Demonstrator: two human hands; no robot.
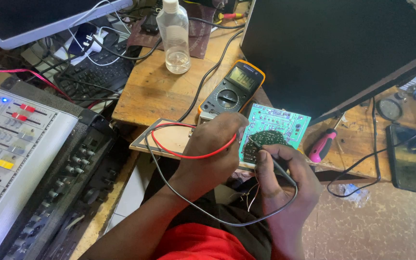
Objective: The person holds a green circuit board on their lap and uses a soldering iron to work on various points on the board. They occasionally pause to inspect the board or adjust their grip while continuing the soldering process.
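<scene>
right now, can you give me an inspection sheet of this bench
surface: worn wooden bench, scuffed.
job's things: green circuit board under both probes; multimeter behind it, display lit.
clutter: clear bottle, pink-handled screwdriver, dark phone.
grippers: left hand holds the red lead; right hand holds the black probe on the board.
cables: black lead loops over the lap; tangled wires at back left.
surroundings: audio mixer on the left, black panel above.
</scene>
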